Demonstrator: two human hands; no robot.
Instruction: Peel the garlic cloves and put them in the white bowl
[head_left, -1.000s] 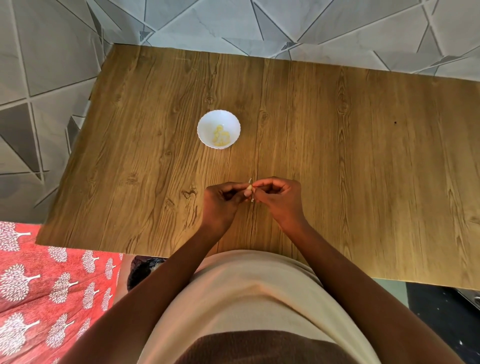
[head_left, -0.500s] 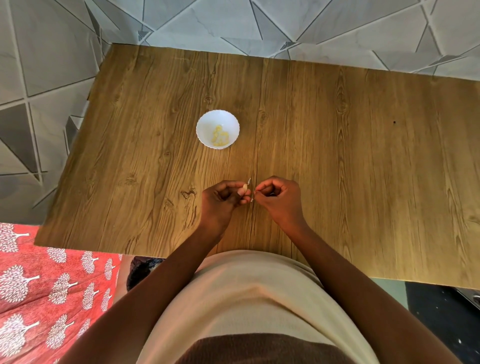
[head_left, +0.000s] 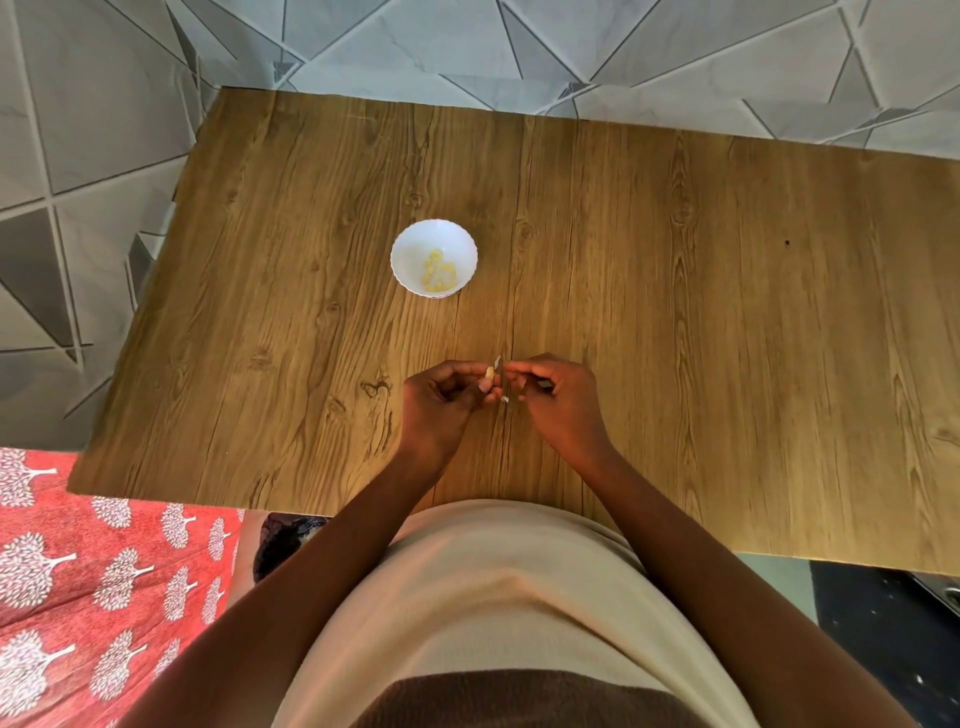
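A small pale garlic clove (head_left: 489, 373) is pinched in the fingertips of my left hand (head_left: 441, 402) above the near middle of the wooden table (head_left: 675, 312). My right hand (head_left: 553, 397) is right beside it, its thumb and forefinger pinching a thin strip of garlic skin (head_left: 497, 362) that sticks up from the clove. A tiny white scrap of skin (head_left: 504, 399) shows just below the fingertips. The white bowl (head_left: 410, 249) stands farther back on the table, a little left of my hands, with several peeled yellowish cloves (head_left: 439, 271) inside.
The table's left edge drops to a grey patterned tile floor (head_left: 78, 182). A red cloth with white tree prints (head_left: 78, 597) lies at the near left, below the table's front edge.
My hands parted slightly half a second ago and have come back together at the clove. The strip of skin stands up between the fingertips. The bowl has not moved.
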